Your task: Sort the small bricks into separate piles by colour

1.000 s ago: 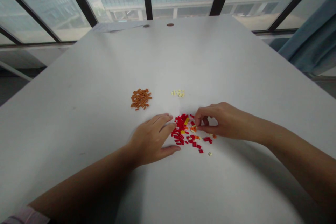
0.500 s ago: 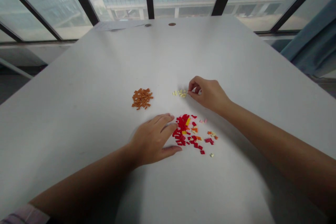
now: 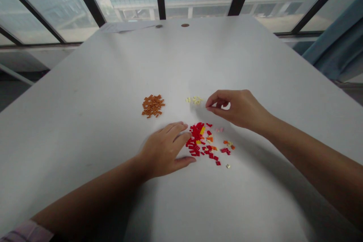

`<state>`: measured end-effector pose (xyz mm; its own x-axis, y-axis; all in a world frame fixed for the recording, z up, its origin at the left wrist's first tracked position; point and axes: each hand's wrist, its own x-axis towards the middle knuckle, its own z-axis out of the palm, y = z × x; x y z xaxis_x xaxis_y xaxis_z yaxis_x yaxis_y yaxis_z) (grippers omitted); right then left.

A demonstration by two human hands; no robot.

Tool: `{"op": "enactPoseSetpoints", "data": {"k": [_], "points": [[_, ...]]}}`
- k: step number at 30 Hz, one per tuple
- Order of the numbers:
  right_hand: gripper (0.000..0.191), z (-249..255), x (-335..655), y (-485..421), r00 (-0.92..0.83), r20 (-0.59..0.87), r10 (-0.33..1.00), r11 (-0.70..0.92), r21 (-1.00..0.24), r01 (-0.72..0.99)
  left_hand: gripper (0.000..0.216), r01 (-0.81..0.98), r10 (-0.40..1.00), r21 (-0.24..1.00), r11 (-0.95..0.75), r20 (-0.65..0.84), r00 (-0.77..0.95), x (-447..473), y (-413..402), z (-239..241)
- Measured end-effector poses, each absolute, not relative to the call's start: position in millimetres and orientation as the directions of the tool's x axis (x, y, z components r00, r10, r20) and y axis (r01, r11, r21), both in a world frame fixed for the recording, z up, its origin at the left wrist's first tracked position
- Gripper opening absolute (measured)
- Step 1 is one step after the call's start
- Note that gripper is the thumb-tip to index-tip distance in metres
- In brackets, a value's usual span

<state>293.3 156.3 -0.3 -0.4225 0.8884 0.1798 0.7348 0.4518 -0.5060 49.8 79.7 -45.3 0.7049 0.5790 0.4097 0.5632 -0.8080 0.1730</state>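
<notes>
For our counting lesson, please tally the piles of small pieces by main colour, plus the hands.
Brown pile: 1
Pale yellow cluster: 1
Red heap, other colours mixed in: 1
Hands: 2, left hand and right hand
Total: 5

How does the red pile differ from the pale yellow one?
Colour: the red pile has yellow and orange bits mixed in, while the pale pile looks all pale yellow.
Size: the red pile is clearly bigger and straggles outward; the pale pile is a small patch.
Place: the red pile lies right by the left hand; the pale pile lies farther out, near the right hand's fingertips.
Both are small loose pieces on the white table.
</notes>
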Motion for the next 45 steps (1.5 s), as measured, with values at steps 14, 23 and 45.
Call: {"op": "enactPoseSetpoints", "data": {"k": [14, 23, 45], "points": [[0.02, -5.9, 301.9, 120.2, -0.69, -0.036, 0.723, 0.589, -0.49, 0.643, 0.047, 0.579, 0.575, 0.134, -0.804, 0.424, 0.7, 50.3, 78.5, -45.8], [0.011, -3.3, 296.9, 107.0, -0.727, 0.022, 0.686, 0.654, -0.456, 0.604, 0.047, 0.569, 0.573, 0.151, -0.808, 0.426, 0.701, 50.8, 79.6, -47.4], [0.012, -8.0, 296.7, 108.3, -0.685, 0.057, 0.727, 0.657, -0.348, 0.669, 0.046, 0.579, 0.586, 0.152, -0.801, 0.394, 0.708, 49.7, 80.6, -45.7]]}}
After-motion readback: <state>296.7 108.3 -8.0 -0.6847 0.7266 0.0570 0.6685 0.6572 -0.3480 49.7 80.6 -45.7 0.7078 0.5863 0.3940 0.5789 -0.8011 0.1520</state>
